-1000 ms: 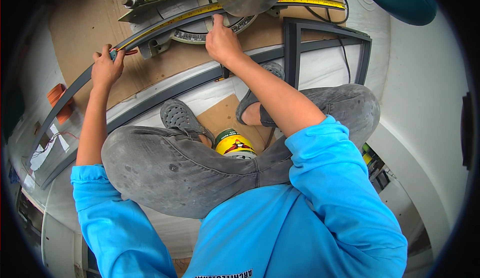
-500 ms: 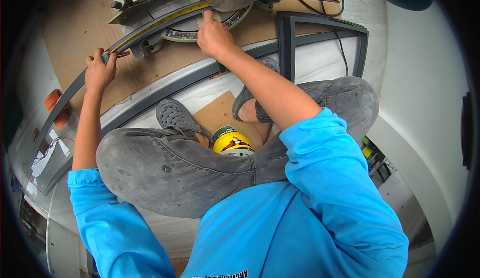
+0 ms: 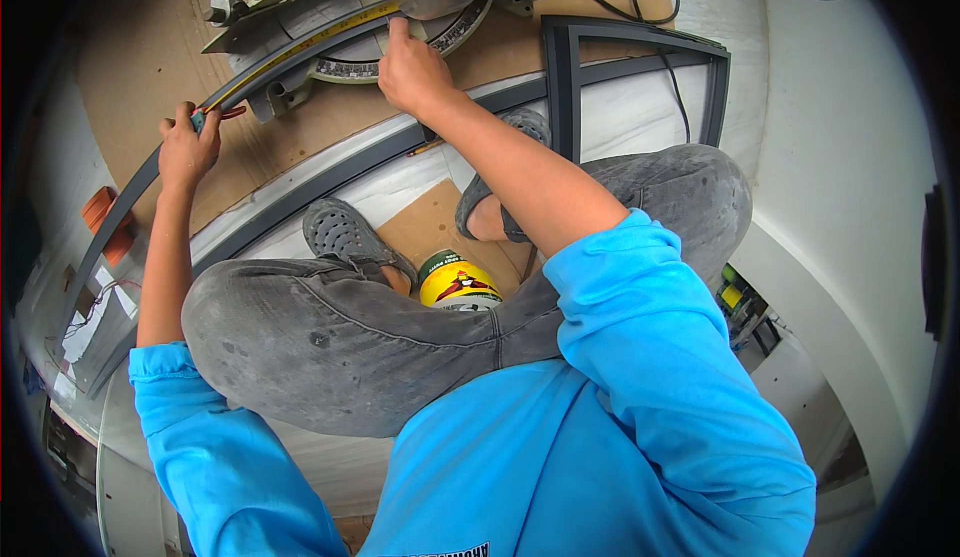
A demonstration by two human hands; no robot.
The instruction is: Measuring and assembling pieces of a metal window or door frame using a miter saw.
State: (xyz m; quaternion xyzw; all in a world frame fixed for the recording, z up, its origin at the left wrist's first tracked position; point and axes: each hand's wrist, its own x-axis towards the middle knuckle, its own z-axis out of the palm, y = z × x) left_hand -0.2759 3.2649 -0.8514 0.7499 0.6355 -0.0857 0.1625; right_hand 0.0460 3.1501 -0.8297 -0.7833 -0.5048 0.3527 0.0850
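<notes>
Person seated on the floor, close on the near side of the miter saw (image 3: 345,72). Long dark grey strip (image 3: 128,189) lies across the saw, running well past it on both sides. Yellow tape measure blade (image 3: 320,35) drawn out along the strip; its end, right of the saw, looks about level with the strip's end.

Left hand (image 3: 188,152), left of the saw: fingers closed around the teal tape case (image 3: 199,119) at the strip, a red part poking out beside it. Right hand (image 3: 412,72), at the saw's front: fingers curled, tips against the strip's near edge; can't tell whether anything is pinched there.

Progress, my judgement: tape extended and lined up, so measuring looks well under way. No mark or cut visible on the strip; that part appears undone. Dark grey frame (image 3: 563,87) lies right of the saw, untouched.
</notes>
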